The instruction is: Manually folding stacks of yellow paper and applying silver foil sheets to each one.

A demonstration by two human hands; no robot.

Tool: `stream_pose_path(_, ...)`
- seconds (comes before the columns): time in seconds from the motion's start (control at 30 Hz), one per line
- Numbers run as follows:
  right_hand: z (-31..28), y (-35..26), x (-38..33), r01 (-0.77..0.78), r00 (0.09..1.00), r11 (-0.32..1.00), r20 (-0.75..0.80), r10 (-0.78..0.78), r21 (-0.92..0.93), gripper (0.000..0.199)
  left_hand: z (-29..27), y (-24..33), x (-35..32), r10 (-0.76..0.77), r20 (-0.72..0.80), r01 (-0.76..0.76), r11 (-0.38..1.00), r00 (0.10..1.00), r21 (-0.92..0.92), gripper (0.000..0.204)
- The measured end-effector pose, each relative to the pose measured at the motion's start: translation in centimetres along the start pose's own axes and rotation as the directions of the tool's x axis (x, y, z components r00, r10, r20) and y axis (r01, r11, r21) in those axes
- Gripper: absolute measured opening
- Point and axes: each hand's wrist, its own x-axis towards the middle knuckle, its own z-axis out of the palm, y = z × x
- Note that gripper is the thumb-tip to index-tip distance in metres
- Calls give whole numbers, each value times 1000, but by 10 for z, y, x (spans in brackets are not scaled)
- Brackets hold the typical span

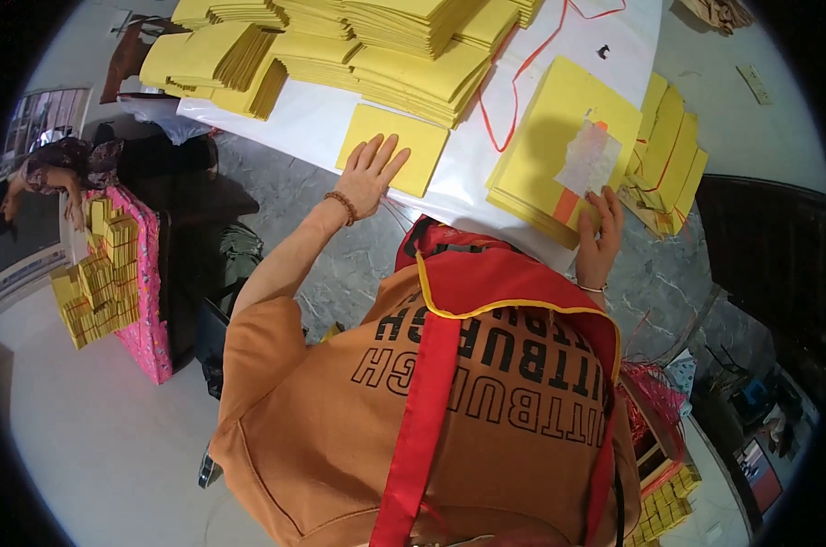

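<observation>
My left hand [373, 178] lies flat with fingers spread on a yellow paper piece [395, 137] at the near edge of the white-covered table. A beaded bracelet [343, 202] circles that wrist. My right hand [600, 242] rests its fingertips at the near right corner of a stack of large yellow sheets [536, 137], fingers apart. On top of this stack are a torn whitish paper patch [588, 157] and an orange strip [567, 202], close to the right fingertips. Whether those fingers pinch a sheet's edge is hard to make out.
Piles of folded yellow paper [404, 68] crowd the table's far left. A red string [515, 100] trails across the white cover [472, 150]. Tied yellow bundles [668, 150] stand right of the table. At left, another person [66, 173] is beside a pink-covered table [148, 283] with yellow bundles.
</observation>
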Motion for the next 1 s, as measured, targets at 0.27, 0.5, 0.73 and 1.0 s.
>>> stream_pose_path(0.27, -12, 9, 19, 147, 989, 989, 3, -147, -33, 19, -58, -2, 7, 103, 170, -75, 984, 980, -160, 75)
stream_pose_path(0.5, -10, 10, 18, 49, 999, 997, 12, -50, 60, 16, -104, 59, 76, 277, -239, -364, 777, 931, -515, 35)
stream_pose_path(0.73, -8, 20, 16, 28, 999, 993, 12, -30, 118, 17, -100, 114, 126, 468, -418, -585, 782, 779, -215, 34)
stream_pose_path(1.0, -8, 20, 14, -111, 994, 921, 31, 107, 373, 28, -103, 109, 138, 469, -388, -609, 636, 793, -475, 13)
